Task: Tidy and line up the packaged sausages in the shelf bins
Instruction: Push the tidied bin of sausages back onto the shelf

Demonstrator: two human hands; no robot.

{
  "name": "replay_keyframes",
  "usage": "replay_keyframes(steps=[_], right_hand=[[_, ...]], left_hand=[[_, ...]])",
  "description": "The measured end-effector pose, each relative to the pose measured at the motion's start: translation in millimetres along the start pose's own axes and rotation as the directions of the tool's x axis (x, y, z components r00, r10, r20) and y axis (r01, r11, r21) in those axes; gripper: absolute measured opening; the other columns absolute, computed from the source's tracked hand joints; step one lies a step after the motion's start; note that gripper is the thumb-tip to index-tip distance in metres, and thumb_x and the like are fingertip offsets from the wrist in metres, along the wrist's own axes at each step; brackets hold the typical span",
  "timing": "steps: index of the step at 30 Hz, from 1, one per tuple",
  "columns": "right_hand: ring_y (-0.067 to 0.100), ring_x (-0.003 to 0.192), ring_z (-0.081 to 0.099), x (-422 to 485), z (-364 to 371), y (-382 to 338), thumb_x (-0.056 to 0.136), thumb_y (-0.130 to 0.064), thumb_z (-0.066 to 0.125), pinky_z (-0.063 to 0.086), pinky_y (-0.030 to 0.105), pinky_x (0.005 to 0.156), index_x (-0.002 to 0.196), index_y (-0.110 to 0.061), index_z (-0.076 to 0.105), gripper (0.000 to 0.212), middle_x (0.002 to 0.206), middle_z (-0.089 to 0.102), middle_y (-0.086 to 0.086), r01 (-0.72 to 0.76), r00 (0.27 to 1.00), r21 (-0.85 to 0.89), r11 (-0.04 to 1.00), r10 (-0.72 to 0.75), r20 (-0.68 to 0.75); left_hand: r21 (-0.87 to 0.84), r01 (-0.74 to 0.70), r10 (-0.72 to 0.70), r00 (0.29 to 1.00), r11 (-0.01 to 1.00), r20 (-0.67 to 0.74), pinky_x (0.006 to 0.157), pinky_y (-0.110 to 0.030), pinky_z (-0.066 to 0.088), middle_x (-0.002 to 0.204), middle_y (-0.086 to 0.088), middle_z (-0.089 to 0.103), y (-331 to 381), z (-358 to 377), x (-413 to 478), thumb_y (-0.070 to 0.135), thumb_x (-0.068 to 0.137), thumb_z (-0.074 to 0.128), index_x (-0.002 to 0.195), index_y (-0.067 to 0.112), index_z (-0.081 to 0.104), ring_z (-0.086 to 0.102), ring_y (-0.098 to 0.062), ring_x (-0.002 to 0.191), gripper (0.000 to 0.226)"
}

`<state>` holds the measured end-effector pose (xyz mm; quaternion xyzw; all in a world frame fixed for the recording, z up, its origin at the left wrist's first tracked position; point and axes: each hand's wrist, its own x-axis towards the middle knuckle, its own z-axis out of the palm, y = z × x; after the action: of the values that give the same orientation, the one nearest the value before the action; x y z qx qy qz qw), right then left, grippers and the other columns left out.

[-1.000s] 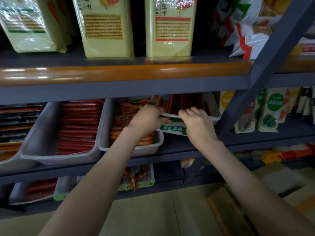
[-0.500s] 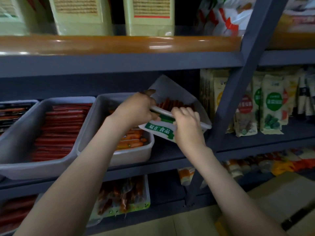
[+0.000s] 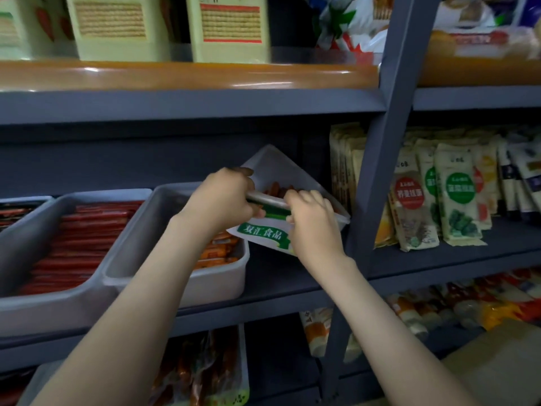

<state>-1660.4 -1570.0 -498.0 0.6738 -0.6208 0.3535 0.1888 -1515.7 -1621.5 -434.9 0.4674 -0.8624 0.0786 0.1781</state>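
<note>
A white bin [image 3: 281, 168] with a green label stands tilted and turned on the middle shelf, its front rim lifted. My left hand [image 3: 225, 197] and my right hand [image 3: 313, 224] both grip that front rim, fingers curled over it. A few red sausages [image 3: 276, 187] show inside, just behind my fingers. To its left stands a grey bin [image 3: 216, 276] of orange sausage packs [image 3: 218, 253]. Further left, another grey bin [image 3: 44, 306] holds stacked red sausage packs [image 3: 85, 238].
A grey upright post [image 3: 377, 171] stands just right of the tilted bin. Noodle packets [image 3: 456, 197] fill the shelf beyond it. Biscuit bags [image 3: 231, 27] sit on the shelf above. Below, a tray of sausage packs [image 3: 202, 367] and more packets [image 3: 409, 312] lie.
The white bin has tipped up and swung out at an angle, both hands staying on its front rim. The view has dropped and moved closer to the shelf.
</note>
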Motion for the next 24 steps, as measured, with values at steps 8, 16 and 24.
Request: replay_keyframes(steps=[8, 16, 24], right_hand=[[0.025, 0.118, 0.045, -2, 4, 5, 0.086, -0.011, 0.065, 0.027, 0.025, 0.087, 0.129, -0.01, 0.044, 0.048, 0.123, 0.053, 0.008, -0.033, 0.968, 0.206, 0.978, -0.02, 0.251], [0.025, 0.117, 0.047, -6, 4, 10, 0.086, -0.011, 0.066, 0.031, 0.027, 0.093, 0.129, -0.01, 0.046, 0.048, 0.122, 0.053, 0.01, -0.035, 0.967, 0.197, 0.98, -0.016, 0.253], [0.024, 0.101, 0.056, -8, -9, 13, 0.085, -0.027, 0.07, 0.036, 0.029, 0.069, 0.113, -0.017, 0.039, 0.043, 0.102, 0.051, 0.001, -0.082, 0.966, 0.194, 0.978, 0.031, 0.256]], left_hand=[[-0.029, -0.091, 0.087, 0.991, 0.995, -0.104, 0.078, -0.043, 0.049, 0.132, -0.007, 0.05, 35, 22, -14, 0.02, 0.077, 0.066, 0.101, 0.01, 0.062, 0.059, -0.033, 0.101, 0.027], [-0.194, -0.143, 0.118, 0.984, 0.97, -0.134, 0.083, -0.039, 0.047, 0.155, -0.005, 0.021, 30, 28, -27, 0.012, 0.084, 0.061, 0.115, 0.011, 0.049, 0.052, -0.033, 0.116, 0.033], [0.086, 0.016, -0.001, 0.985, 0.996, -0.171, 0.115, -0.051, 0.021, 0.157, -0.013, 0.013, 12, 85, -77, 0.033, 0.072, 0.079, 0.144, 0.031, -0.02, 0.016, -0.028, 0.144, 0.122]])
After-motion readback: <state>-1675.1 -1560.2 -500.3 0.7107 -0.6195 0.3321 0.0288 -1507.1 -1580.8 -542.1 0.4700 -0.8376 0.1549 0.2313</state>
